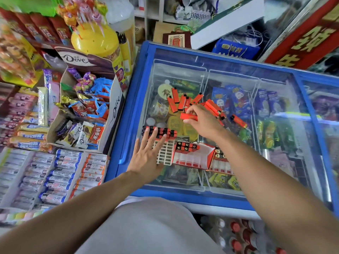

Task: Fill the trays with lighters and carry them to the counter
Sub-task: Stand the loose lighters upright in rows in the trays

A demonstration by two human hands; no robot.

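A white grid tray lies on the glass lid of a blue freezer, its far rows filled with red lighters with black caps. My left hand lies flat on the tray's left part, fingers straight, fingertips touching the filled rows. A loose pile of red lighters is scattered on the glass beyond. My right hand pinches one red lighter above the pile. Two red-and-white display trays, partly filled with lighters, sit to the right of the white tray.
A Dove box of chocolates and sweets stands left of the freezer. Boxes of wrapped snack sticks fill the near left. A yellow lollipop tub rises behind. Bottles stand on the floor at the bottom right.
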